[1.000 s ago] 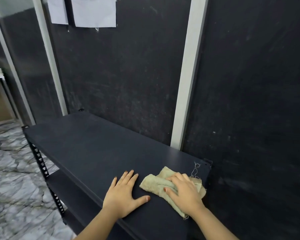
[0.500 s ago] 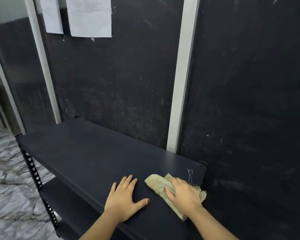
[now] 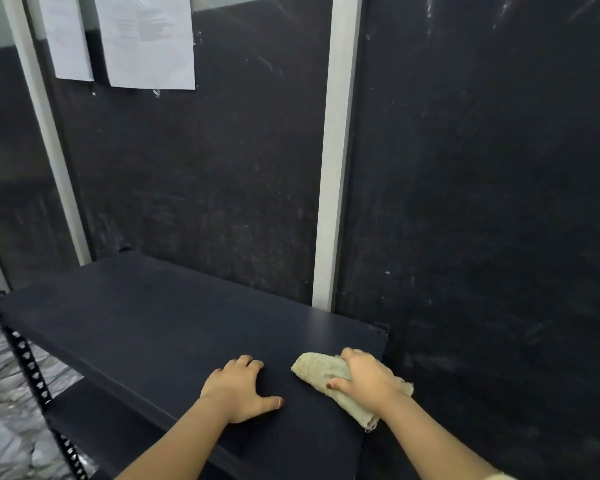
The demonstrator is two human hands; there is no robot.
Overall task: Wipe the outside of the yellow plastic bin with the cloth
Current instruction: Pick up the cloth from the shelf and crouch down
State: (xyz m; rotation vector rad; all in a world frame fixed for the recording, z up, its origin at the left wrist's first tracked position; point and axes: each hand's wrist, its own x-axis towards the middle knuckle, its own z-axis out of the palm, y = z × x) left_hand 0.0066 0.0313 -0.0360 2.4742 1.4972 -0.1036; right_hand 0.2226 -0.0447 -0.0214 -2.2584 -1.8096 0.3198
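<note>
Nearest the camera, two bare forearms are reaching onto the shelf (image 3: 146,327), a dark metal top board. The left hand (image 3: 238,393) is resting palm down on it, thumb spread to the side and fingers bent at the knuckles, holding nothing. Just beside it, the right hand (image 3: 366,379) is lying over the cloth (image 3: 321,372), its fingers curling round the rolled, pale green fabric and its thumb pressing the near edge. The cloth is lying on the shelf near its right end, one end poking out toward the left hand and the other out behind the wrist. No yellow bin is showing anywhere in view.

Below the board, a lower shelf is showing, and a perforated upright (image 3: 32,368) is running down the front left corner. To the left, the floor (image 3: 0,427) is looking like grey veined marble.

Behind the shelf, a dark scuffed wall (image 3: 482,202) is standing, crossed by pale vertical strips (image 3: 336,168). Two papers (image 3: 149,39) are hanging on it at upper left, side by side.
</note>
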